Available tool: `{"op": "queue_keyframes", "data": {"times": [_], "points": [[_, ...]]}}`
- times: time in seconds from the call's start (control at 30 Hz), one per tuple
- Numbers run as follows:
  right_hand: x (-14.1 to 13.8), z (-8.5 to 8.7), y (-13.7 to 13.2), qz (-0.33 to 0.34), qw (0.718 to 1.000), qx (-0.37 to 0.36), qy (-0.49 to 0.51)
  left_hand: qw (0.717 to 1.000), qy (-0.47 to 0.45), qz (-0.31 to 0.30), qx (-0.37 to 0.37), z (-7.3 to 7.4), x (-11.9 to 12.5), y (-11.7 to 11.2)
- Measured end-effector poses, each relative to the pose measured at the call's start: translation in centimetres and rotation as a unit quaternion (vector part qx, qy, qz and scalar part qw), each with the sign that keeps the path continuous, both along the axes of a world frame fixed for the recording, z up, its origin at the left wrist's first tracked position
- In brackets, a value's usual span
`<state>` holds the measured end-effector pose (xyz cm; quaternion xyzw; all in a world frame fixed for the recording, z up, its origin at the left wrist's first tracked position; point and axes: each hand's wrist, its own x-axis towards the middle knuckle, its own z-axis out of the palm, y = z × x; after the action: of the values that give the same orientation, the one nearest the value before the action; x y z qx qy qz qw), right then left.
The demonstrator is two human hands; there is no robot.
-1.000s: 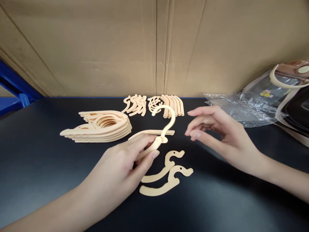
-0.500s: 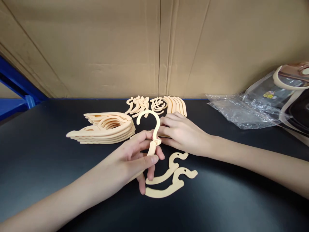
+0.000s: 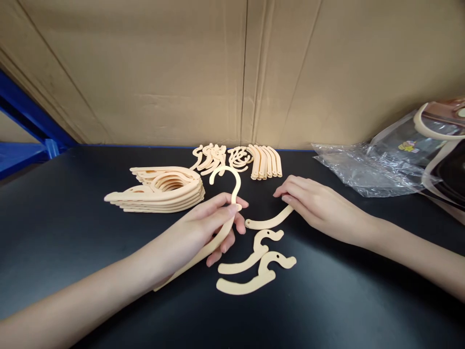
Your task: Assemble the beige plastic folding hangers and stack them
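Brown cardboard [image 3: 163,72] backs the black tabletop [image 3: 327,310].

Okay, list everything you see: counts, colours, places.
Cardboard wall: one, brown, back
Frame: one, blue, far left
Tabletop: one, black, foreground
Hanger stack: one, beige, mid-left
S-shaped pieces: several, beige, back centre
Thin hooks: several, beige, right of those
Curved strips: several, beige, right of the hooks
Loose hook-necked pieces: two, beige, front centre
Single strip: one, beige, right of centre
Hook-topped piece: one, beige, centre
Plastic bag: at least one, clear, right
Unclear item: one, dark, right edge
Left hand: one, bare, holding hook-topped piece
Right hand: one, bare, at single strip
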<state>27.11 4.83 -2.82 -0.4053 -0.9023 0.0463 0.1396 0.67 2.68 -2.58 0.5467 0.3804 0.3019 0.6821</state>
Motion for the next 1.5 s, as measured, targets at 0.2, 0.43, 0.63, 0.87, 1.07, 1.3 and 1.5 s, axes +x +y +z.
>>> {"op": "queue_keyframes", "data": {"times": [0.2,0.43,0.63,0.87,1.07,1.3,1.5], "points": [[0.1,0.4,-0.4,0.072,0.997,-0.012,-0.008,0.997,0.005,0.075,-0.021,0.5,1.0,0.7],[-0.1,-0.8,-0.4,0.104,0.993,-0.022,0.051,0.996,0.041,0.077,-0.032,0.7,1.5,1.1],[-0.2,-1.2,-1.2,0.071,0.993,-0.016,0.092,0.996,0.05,0.039,-0.063,1.0,0.7,1.5],[-1.0,-1.4,-1.6,0.078,0.99,0.116,0.024,0.994,0.053,-0.018,-0.089,1.2,0.4,1.2],[-1.4,-1.5,-1.7,0.096,0.969,0.226,-0.015,0.994,0.048,-0.035,-0.089,1.2,0.6,1.1],[-1.5,-1.5,-1.8,0.107,0.955,0.277,-0.024,0.994,0.033,-0.057,-0.082,1.0,0.5,1.2],[-1.6,-1.5,-2.0,0.12,0.956,0.269,-0.017,0.995,0.036,-0.05,-0.084,1.1,1.0,1.0]]}}
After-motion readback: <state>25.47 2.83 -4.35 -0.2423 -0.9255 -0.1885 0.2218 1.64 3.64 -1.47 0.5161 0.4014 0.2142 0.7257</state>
